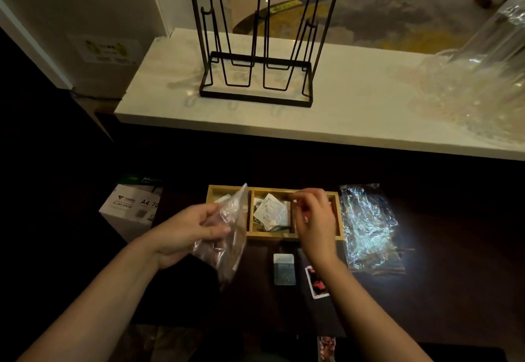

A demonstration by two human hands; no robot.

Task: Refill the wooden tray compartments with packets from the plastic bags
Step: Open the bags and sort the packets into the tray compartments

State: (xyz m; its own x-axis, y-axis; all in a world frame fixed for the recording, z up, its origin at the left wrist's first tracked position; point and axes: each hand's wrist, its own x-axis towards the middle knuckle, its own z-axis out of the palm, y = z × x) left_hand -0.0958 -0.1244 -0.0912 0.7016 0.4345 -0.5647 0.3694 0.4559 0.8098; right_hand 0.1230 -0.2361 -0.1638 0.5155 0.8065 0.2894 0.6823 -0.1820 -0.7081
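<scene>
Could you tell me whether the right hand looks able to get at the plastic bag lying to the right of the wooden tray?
Probably yes. The right hand hovers over the wooden tray's right compartment, and the plastic bag lies flat just beyond the tray's right wall with nothing between them.

Pale matt wood forms the tray [274,236]; its packets [270,210] look like white paper. Both bags [369,225] are clear, crinkled, glossy plastic. The rack [257,49] is thin black metal wire.
</scene>
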